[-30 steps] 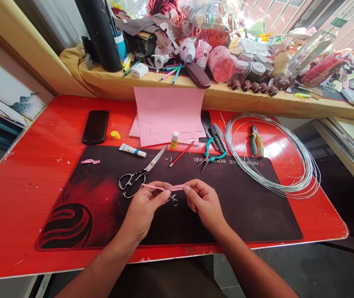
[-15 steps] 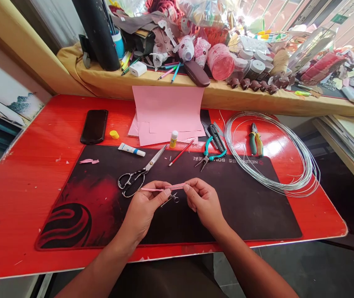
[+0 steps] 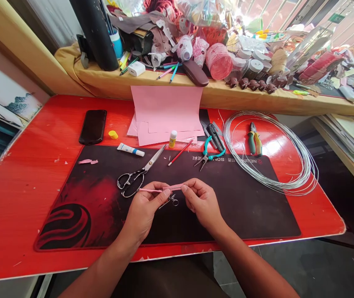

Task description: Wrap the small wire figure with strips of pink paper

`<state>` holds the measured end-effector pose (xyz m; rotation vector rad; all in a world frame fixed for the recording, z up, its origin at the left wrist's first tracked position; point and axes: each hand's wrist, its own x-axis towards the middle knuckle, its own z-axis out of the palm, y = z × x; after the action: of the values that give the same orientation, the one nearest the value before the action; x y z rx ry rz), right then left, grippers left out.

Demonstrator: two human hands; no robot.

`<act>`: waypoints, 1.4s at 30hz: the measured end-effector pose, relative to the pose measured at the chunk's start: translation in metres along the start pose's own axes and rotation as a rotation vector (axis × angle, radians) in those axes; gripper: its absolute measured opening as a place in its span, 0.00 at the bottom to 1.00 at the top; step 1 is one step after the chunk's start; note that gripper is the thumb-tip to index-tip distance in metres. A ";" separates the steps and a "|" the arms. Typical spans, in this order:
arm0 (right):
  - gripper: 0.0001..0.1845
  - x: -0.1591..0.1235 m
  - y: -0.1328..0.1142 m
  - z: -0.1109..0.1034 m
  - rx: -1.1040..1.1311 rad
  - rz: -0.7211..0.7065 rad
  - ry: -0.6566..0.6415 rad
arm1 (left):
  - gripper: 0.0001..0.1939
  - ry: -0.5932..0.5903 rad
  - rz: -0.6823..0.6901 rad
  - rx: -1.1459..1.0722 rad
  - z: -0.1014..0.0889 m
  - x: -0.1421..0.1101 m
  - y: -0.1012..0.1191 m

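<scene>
A narrow pink paper strip [image 3: 174,187] stretches between my two hands above the black mat [image 3: 245,207]. My left hand [image 3: 145,207] pinches it between thumb and fingers, and a thin pink length sticks out to the left of that grip. At its other end my right hand [image 3: 202,200] closes thumb and fingertips on the strip. Beneath the strip, partly hidden by my left thumb, a small metal piece with rings [image 3: 173,201] shows; I cannot tell whether it hangs or lies on the mat. Large scissors [image 3: 138,174] lie open just beyond my left hand.
Beyond my hands are a red pencil [image 3: 180,153], a small yellow-labelled bottle [image 3: 172,139], a white tube [image 3: 130,150] and teal-handled pliers [image 3: 208,155]. Pink paper sheets [image 3: 167,107] lean at the back. A wire coil [image 3: 307,165] lies right, a phone [image 3: 92,127] left.
My hands keep their grip on the pink strip with hardly any movement. The whole view has shifted slightly; the things on the table stay where they were.
</scene>
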<state>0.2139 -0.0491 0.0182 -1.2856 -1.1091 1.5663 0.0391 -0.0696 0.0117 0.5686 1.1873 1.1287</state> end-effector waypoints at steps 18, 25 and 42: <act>0.17 0.002 0.000 0.001 -0.012 -0.002 -0.010 | 0.16 0.024 0.019 0.003 -0.002 0.000 -0.001; 0.18 0.002 0.001 0.002 -0.006 0.002 -0.008 | 0.15 0.057 0.031 -0.028 0.002 0.000 -0.005; 0.18 0.004 0.000 0.005 -0.002 0.025 -0.017 | 0.14 0.113 -0.012 -0.129 0.007 0.000 -0.001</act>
<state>0.2078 -0.0458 0.0172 -1.2942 -1.1096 1.5981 0.0456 -0.0683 0.0134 0.4026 1.2029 1.2306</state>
